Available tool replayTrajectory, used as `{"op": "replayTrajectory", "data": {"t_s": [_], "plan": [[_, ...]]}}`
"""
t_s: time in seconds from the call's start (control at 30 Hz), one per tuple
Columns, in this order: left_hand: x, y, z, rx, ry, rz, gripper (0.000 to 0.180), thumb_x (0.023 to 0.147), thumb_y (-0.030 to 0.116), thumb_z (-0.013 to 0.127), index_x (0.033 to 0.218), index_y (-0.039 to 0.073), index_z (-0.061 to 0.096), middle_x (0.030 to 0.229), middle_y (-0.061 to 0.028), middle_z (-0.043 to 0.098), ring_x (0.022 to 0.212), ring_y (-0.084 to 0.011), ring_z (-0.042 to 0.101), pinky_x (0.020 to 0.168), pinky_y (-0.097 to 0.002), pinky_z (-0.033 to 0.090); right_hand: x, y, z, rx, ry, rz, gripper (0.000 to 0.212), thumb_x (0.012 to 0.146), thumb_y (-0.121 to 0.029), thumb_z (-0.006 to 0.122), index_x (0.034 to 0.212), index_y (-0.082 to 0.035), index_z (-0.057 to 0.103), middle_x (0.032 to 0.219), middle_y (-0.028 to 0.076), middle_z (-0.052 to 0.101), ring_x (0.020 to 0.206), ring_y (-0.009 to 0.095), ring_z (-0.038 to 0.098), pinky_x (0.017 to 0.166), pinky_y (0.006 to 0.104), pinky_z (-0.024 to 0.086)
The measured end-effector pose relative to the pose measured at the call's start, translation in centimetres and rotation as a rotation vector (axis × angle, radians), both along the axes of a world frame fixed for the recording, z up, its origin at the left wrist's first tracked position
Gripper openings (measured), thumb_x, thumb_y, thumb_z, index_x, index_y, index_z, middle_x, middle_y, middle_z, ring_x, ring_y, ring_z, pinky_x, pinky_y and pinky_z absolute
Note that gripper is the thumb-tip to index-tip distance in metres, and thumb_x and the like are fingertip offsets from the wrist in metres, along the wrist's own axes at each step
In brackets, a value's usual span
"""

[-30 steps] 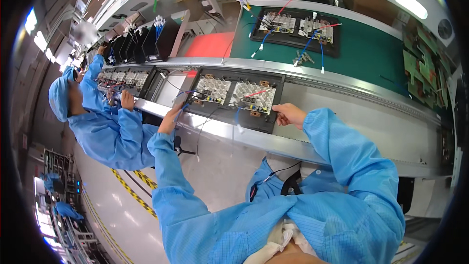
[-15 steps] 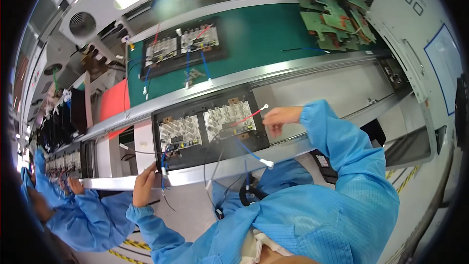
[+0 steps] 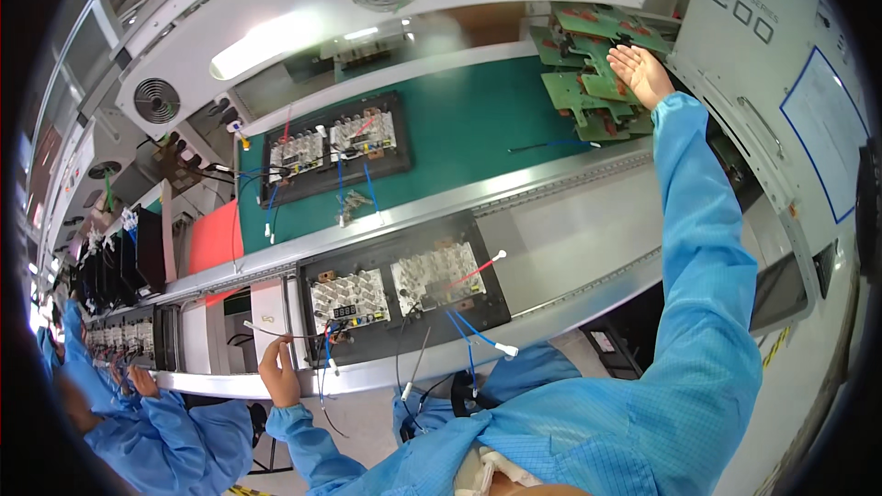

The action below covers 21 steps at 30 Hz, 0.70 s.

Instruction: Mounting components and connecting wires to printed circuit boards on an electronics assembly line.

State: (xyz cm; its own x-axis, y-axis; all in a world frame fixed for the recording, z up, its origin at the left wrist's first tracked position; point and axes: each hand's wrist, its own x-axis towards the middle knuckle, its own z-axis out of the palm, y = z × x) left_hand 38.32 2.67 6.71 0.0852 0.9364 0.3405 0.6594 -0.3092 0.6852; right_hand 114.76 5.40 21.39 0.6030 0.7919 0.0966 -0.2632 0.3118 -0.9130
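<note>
Before me lies a black fixture tray (image 3: 441, 320) holding two white circuit boards, the left board (image 3: 347, 301) and the right board (image 3: 439, 277). A red wire (image 3: 476, 270) with a white end rises off the right one. Blue and dark wires hang over the tray's near edge. At its near left corner, my left hand (image 3: 278, 375) has its fingertips pinched on a dark wire (image 3: 299, 338). My right hand (image 3: 640, 75) is stretched far out, fingers extended and palm showing, by a pile of green circuit boards (image 3: 588, 92); it holds nothing.
A second loaded black tray (image 3: 400, 158) rests on the green mat (image 3: 469, 101) beyond the metal rail (image 3: 533, 182). A red sheet (image 3: 216, 237) lies left of the mat. At far left another person's hand (image 3: 142, 381) is near another tray. A grey cabinet (image 3: 763, 64) stands right.
My right hand has left the tray's right edge and reached far forward to the green board pile. My left hand has gone from the tray's edge to the dark wire. The view has shifted.
</note>
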Motion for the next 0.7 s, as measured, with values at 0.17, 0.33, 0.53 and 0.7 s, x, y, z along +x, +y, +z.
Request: {"op": "replayTrajectory", "data": {"t_s": [0.17, 0.33, 0.53, 0.7], "plan": [[-1.2, -1.7, 1.0, -0.006, 0.0, 0.077, 0.021, 0.091, 0.01, 0.05, 0.095, -0.004, 0.064, 0.087, -0.0153, 0.067, 0.084, -0.0232, 0.065, 0.077, -0.0309, 0.048, -0.4, 8.9, -0.2, 0.141, 0.319, -0.052, 0.044, 0.093, -0.018, 0.044, 0.127, 0.008, 0.035, 0.128, 0.024, 0.044, 0.119, 0.035, 0.045, 0.103, 0.0424, 0.039], [-1.4, -2.1, 1.9, -0.001, -0.051, 0.079, 0.02, 0.091, 0.01, 0.049, 0.096, -0.003, 0.064, 0.081, -0.0139, 0.068, 0.079, -0.0191, 0.067, 0.07, -0.0274, 0.049, 5.4, 11.2, -2.1, 0.232, 0.27, -0.258, 0.032, 0.094, -0.017, 0.046, 0.118, 0.003, 0.048, 0.118, 0.019, 0.053, 0.11, 0.031, 0.052, 0.096, 0.0446, 0.046], [-2.0, -3.4, 2.4, -0.003, -0.068, 0.106, 0.02, 0.092, 0.01, 0.048, 0.094, -0.002, 0.063, 0.077, -0.0127, 0.067, 0.075, -0.0182, 0.066, 0.068, -0.0271, 0.049, 2.7, 10.4, -1.4, 0.241, 0.293, -0.313, 0.021, 0.091, -0.01, 0.051, 0.105, 0.006, 0.05, 0.106, 0.016, 0.057, 0.098, 0.03, 0.059, 0.088, 0.0411, 0.053], [-2.3, -3.1, 2.4, -0.026, -0.054, 0.1, 0.02, 0.091, 0.011, 0.049, 0.093, -0.002, 0.064, 0.077, -0.0121, 0.067, 0.076, -0.0179, 0.067, 0.067, -0.0269, 0.049, 1.0, 6.6, -0.9, 0.211, 0.094, -0.224, 0.019, 0.089, -0.011, 0.053, 0.104, 0.001, 0.052, 0.105, 0.012, 0.058, 0.094, 0.027, 0.06, 0.083, 0.0377, 0.054]]}}
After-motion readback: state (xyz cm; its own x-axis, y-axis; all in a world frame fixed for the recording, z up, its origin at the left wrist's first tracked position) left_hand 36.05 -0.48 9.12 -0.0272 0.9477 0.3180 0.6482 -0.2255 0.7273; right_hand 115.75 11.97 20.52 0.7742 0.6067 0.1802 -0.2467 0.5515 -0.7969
